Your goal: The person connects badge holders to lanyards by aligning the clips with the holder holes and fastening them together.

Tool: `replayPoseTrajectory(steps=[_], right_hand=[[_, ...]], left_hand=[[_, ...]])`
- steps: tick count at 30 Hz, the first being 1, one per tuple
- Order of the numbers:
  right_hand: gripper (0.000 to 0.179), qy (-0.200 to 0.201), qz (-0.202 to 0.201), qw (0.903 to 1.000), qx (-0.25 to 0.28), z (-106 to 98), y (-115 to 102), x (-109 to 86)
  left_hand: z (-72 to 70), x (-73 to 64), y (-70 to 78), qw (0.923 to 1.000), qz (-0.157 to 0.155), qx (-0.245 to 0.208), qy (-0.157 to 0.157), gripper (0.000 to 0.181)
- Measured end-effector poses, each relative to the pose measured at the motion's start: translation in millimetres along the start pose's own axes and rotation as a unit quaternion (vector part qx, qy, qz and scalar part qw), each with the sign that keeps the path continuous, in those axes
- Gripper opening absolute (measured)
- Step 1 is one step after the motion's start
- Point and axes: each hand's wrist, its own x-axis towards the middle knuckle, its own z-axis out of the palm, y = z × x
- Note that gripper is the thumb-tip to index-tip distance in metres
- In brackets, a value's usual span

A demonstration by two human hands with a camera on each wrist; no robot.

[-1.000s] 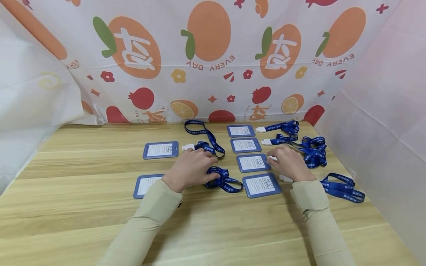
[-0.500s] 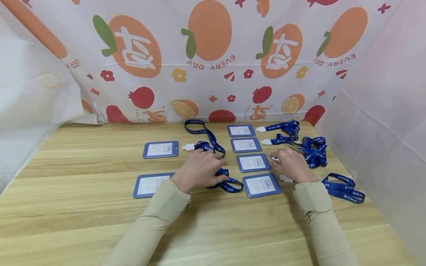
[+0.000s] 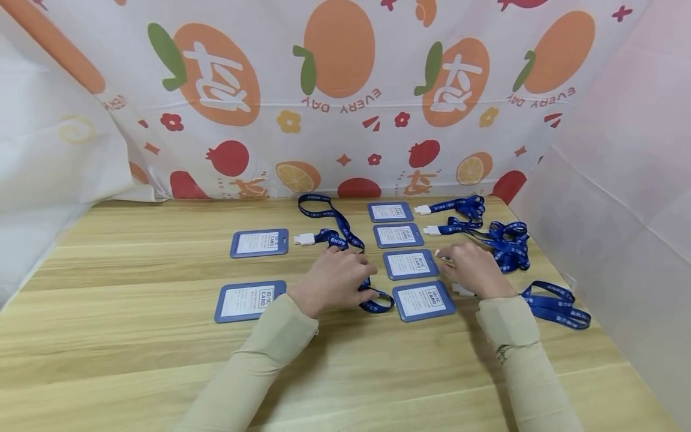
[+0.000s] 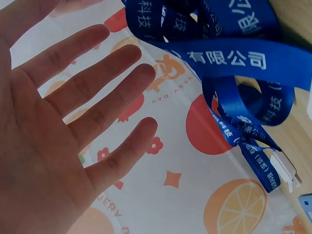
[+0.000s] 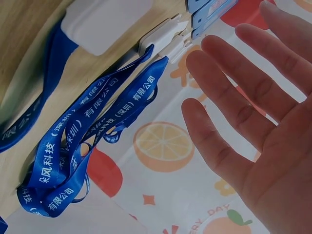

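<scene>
My left hand [image 3: 337, 279] hovers over a blue lanyard [image 3: 378, 302] left of the middle, covering much of it. In the left wrist view its fingers [image 4: 105, 109] are spread and relaxed, apart from the lanyard's printed strap [image 4: 243, 58]. On the right side, my right hand [image 3: 475, 270] is over the white clips of two lanyards, beside a blue ID card holder [image 3: 411, 264]. Its fingers [image 5: 229, 97] hang loosely extended in the right wrist view, with a white clip [image 5: 107, 22] and blue straps [image 5: 73, 146] to one side. Neither hand holds anything.
Two card holders [image 3: 260, 243] lie at left, the upper one beside a white-clipped lanyard [image 3: 337, 222]. Several holders form a column at right, including the nearest one [image 3: 423, 301]. Bunched lanyards [image 3: 510, 246] and a looped one [image 3: 558, 306] lie near the table's right edge.
My left hand has moved right across the lanyard, uncovering the lower left card holder. My right hand has shifted slightly right, and the cards and lanyards stay in place.
</scene>
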Motion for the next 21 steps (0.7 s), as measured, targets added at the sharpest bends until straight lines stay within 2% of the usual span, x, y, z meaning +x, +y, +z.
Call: replayPoseTrajectory(steps=[5,11,21], right_hand=[[0.028,-0.001,0.001,1.0000,0.003,-1,2,-1.9],[0.029,-0.019,0.023,0.9995,0.012,-2,5,-2.5],[0.031,-0.036,0.032,0.9983,0.031,-1,8,-4.9]], left_hand=[[2.4,3.4,5.3,1.0000,0.001,0.004,-0.002,0.039],[4.5,8.1,11.7,0.9999,0.013,0.004,-0.002,0.041],[8.3,15.5,17.5,0.9995,0.026,0.002,0.017,0.036]])
